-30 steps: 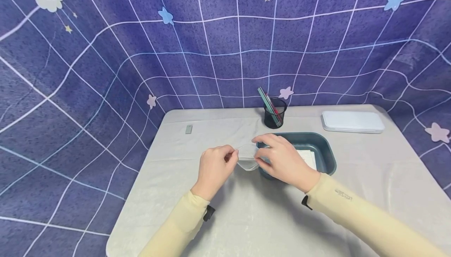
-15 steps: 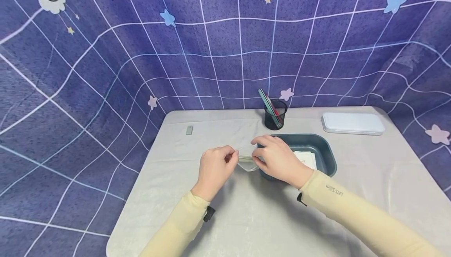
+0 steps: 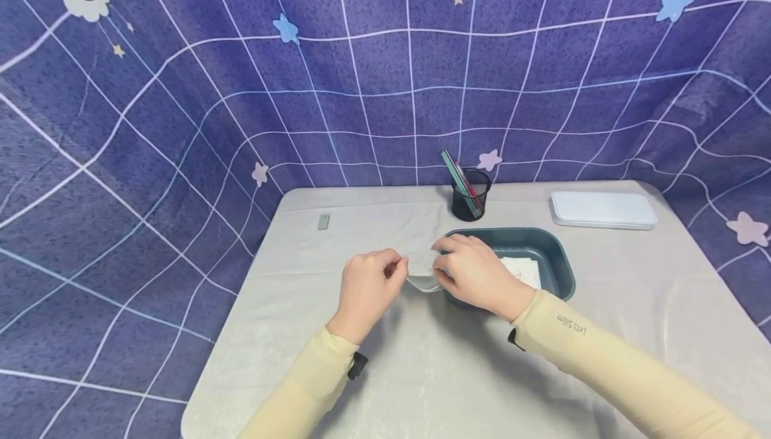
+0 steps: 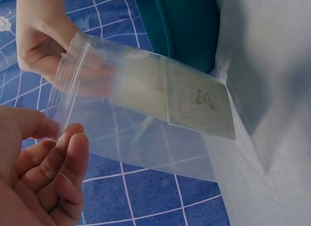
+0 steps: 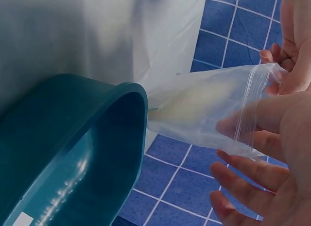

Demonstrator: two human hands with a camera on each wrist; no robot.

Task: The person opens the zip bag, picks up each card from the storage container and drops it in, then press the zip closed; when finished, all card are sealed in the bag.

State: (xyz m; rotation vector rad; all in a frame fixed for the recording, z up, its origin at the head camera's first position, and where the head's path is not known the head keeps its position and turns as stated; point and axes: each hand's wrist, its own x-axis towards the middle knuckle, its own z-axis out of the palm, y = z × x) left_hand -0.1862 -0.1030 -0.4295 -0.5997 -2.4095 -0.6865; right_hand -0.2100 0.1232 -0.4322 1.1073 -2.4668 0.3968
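- Two hands worked on one clear zip-top bag (image 3: 419,264), which hung between them, beside the left side of the teal tub (image 3: 561,272).
- Left hand (image 3: 370,284): thumb and index finger pinched the bag at its ridged strip (image 4: 70,85); the other fingers lay curled.
- Right hand (image 3: 476,273): bent fingers gripped the opposite side of the bag near its mouth. Some fingertips showed through the film; whether they were inside or behind it could not be told.
- Within the bag, well below the left fingertips, sat a flat greenish piece (image 4: 199,99) bearing a dark mark.
- White sheets (image 3: 523,270) lay in the tub, under the right wrist.
- Beyond the hands, on the pale table (image 3: 434,372), stood a black mesh cup (image 3: 466,208) with pens (image 3: 456,174); a white case (image 3: 604,210) lay to its right.
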